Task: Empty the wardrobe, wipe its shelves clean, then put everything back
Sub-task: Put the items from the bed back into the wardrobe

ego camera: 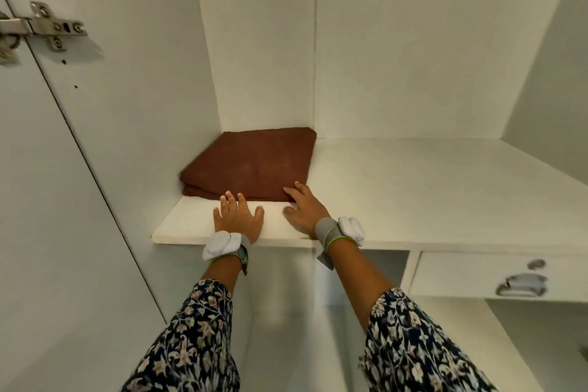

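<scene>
A folded rust-brown cloth (251, 165) lay just ahead of both hands, in the back left corner of a white wardrobe shelf (413, 194). The left hand (237, 215) rested flat on the shelf near its front edge, fingers straight and spread, with the fingertips touching the cloth's near edge. The right hand (302, 208) lay beside it at the cloth's near right corner. Its fingers were stretched loosely over that corner and its thumb was on the shelf below, gripping nothing.

The shelf was a plain white board running across the wardrobe, with white panels rising behind it and at its left end. Below its right part sat a white drawer (477, 277) with a curved metal handle (521, 285). At the far left, a silver metal hinge (47, 25) was fixed to the wardrobe's side. Each wrist wore a grey band with a white pod (351, 231), and the forearms wore dark floral-print sleeves (410, 344).

The cloth was folded into a flat, roughly square stack of several layers. Its surface was matte and slightly textured, and its layered fold showed along the near edge.
</scene>
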The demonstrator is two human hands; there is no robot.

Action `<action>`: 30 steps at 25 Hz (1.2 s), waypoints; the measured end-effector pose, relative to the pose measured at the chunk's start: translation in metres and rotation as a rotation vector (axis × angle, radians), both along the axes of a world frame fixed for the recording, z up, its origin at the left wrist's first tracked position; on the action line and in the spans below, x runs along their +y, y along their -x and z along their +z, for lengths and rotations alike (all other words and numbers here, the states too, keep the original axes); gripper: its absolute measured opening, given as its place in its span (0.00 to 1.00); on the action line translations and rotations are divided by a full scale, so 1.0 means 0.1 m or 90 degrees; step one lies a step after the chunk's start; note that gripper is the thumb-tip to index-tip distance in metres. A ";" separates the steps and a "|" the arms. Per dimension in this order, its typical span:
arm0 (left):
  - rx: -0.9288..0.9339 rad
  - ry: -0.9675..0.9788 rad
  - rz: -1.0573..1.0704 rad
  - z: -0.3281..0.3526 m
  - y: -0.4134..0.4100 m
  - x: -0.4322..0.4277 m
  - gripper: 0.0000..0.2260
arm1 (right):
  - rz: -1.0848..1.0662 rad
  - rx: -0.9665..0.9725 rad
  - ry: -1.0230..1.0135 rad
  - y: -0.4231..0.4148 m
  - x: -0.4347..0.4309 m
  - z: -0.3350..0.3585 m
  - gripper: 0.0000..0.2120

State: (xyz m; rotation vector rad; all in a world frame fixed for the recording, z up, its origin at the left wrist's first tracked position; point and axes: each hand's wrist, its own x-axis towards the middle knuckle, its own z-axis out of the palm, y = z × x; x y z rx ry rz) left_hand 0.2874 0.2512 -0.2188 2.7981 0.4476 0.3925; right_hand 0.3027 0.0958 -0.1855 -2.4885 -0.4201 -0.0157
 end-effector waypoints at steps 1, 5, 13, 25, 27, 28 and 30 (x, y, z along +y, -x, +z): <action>-0.006 -0.006 -0.012 -0.01 0.12 -0.03 0.32 | -0.010 0.008 -0.064 0.17 -0.08 0.00 0.24; -0.024 -0.003 -0.081 -0.07 0.61 -0.21 0.25 | -0.070 -0.011 -0.273 0.78 -0.27 -0.01 0.15; -0.239 0.318 -0.331 -0.34 1.47 -1.43 0.13 | -0.319 -0.161 -0.486 1.88 -0.94 -0.35 0.10; 0.139 0.496 -0.667 -1.16 3.64 -3.88 0.11 | -0.735 -0.145 -0.373 4.77 -3.17 -1.29 0.08; 0.203 0.503 -0.713 -1.29 4.27 -4.32 0.11 | -0.784 -0.116 -0.342 5.52 -3.48 -1.46 0.08; 0.227 0.499 -0.739 -1.35 4.50 -4.47 0.11 | -0.806 -0.101 -0.344 5.80 -3.57 -1.51 0.08; 0.280 0.476 -0.814 -1.48 5.24 -4.89 0.11 | -0.881 -0.092 -0.334 6.60 -3.84 -1.66 0.09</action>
